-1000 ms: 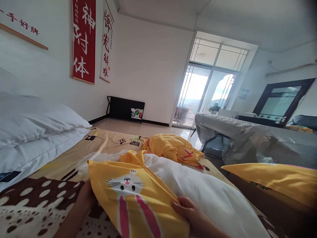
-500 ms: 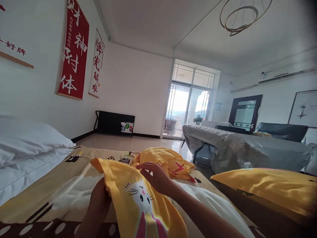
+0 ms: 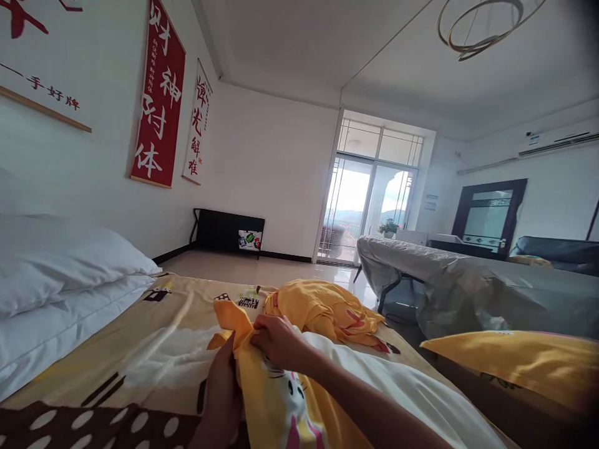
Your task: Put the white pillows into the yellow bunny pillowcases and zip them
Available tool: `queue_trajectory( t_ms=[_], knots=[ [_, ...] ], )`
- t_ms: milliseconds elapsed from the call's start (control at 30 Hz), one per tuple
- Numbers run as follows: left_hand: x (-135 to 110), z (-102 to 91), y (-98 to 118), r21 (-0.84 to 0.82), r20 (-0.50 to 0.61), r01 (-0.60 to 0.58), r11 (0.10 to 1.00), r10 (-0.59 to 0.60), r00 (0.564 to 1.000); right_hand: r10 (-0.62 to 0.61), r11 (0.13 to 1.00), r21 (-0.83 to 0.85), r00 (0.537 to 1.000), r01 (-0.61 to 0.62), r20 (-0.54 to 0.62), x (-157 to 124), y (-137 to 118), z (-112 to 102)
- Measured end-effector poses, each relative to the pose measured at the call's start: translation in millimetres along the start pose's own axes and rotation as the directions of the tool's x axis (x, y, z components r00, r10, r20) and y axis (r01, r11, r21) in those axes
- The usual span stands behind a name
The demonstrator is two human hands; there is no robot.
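Note:
A yellow pillowcase (image 3: pixel 266 411) with a printed white rabbit lies in front of me, its far end bunched up between my hands. My left hand (image 3: pixel 223 380) grips its left edge from the side, the fingers partly hidden by the cloth. My right hand (image 3: pixel 276 340) is closed on the gathered fabric at the upper edge. Under my right forearm and beside the pillowcase is a white pillow (image 3: pixel 384 371). Just beyond my right hand sits a crumpled heap of yellow cloth (image 3: pixel 322 305) with pink print.
White pillows (image 3: pixel 70 268) are stacked at the left on the beige patterned bedsheet (image 3: pixel 154 330). At the right lies a yellow pillow (image 3: pixel 524 362). Behind it stands a table under plastic sheeting (image 3: pixel 449 293). A black folded item (image 3: pixel 224 234) leans against the far wall.
My hands have come closer together, and the pillowcase's far end is now bunched between them. My right hand has closed on the cloth. The view has turned slightly left.

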State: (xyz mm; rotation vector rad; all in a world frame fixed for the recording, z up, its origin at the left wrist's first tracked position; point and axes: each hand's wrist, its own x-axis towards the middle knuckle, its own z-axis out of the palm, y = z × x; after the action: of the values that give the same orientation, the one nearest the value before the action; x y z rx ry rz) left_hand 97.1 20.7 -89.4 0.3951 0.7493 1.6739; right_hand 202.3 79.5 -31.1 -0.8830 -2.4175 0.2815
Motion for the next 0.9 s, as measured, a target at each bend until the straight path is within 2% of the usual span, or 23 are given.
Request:
queue_trajectory(
  t_ms=[100, 200, 267, 367, 467, 533, 567, 633, 667, 700, 733, 800, 833, 900],
  knots=[
    [-2, 6.7, 2, -0.130, 0.007, 0.046, 0.990, -0.046, 0.999, 0.015, 0.999, 0.034, 0.996, -0.012, -0.091, -2, 6, -1],
    [1, 6.2, 5, -0.133, 0.022, -0.016, 0.991, 0.019, 1.000, 0.019, 0.998, 0.062, 0.987, -0.010, -0.157, -2, 13, 0],
    [3, 3.4, 7, -0.088, -0.019, -0.113, 0.990, 0.112, 0.994, 0.009, 0.998, 0.059, 0.981, 0.002, -0.192, -1, 20, -2],
    [3, 0.2, 12, 0.012, -0.111, -0.252, 0.968, 0.252, 0.961, -0.016, 0.999, 0.043, 0.966, 0.028, -0.259, 2, 32, -8],
    [1, -1.3, 18, 0.191, 0.002, -0.279, 0.941, 0.284, 0.959, -0.046, 0.998, 0.029, 0.942, 0.059, -0.333, 4, 40, -15],
    [-1, -3.0, 21, 0.412, 0.125, -0.344, 0.844, 0.322, 0.939, -0.085, 0.996, 0.003, 0.928, 0.093, -0.362, 3, 42, -17],
    [-2, -4.2, 23, 0.535, 0.176, -0.393, 0.748, 0.357, 0.917, -0.110, 0.994, -0.016, 0.925, 0.112, -0.364, 2, 41, -17],
    [-4, -6.7, 28, 0.713, 0.266, -0.486, 0.505, 0.448, 0.854, -0.155, 0.988, -0.051, 0.923, 0.146, -0.353, -1, 38, -16],
    [-4, -7.9, 30, 0.751, 0.290, -0.518, 0.409, 0.501, 0.816, -0.170, 0.985, -0.065, 0.923, 0.158, -0.346, -3, 36, -15],
    [-5, -9.0, 33, 0.756, 0.302, -0.549, 0.356, 0.554, 0.776, -0.182, 0.983, -0.076, 0.923, 0.166, -0.339, -4, 34, -14],
    [-5, -10.0, 35, 0.734, 0.319, -0.584, 0.347, 0.583, 0.747, -0.192, 0.981, -0.082, 0.924, 0.175, -0.332, -5, 31, -13],
    [-3, -12.1, 39, 0.634, 0.391, -0.649, 0.421, 0.549, 0.739, -0.206, 0.978, -0.086, 0.922, 0.188, -0.329, -6, 28, -12],
    [-1, -13.5, 40, 0.580, 0.435, -0.652, 0.488, 0.491, 0.755, -0.212, 0.977, -0.088, 0.921, 0.193, -0.327, -7, 27, -12],
    [4, -16.9, 38, 0.519, 0.457, -0.565, 0.642, 0.350, 0.818, -0.216, 0.976, -0.095, 0.921, 0.196, -0.323, -7, 24, -12]
  ],
)
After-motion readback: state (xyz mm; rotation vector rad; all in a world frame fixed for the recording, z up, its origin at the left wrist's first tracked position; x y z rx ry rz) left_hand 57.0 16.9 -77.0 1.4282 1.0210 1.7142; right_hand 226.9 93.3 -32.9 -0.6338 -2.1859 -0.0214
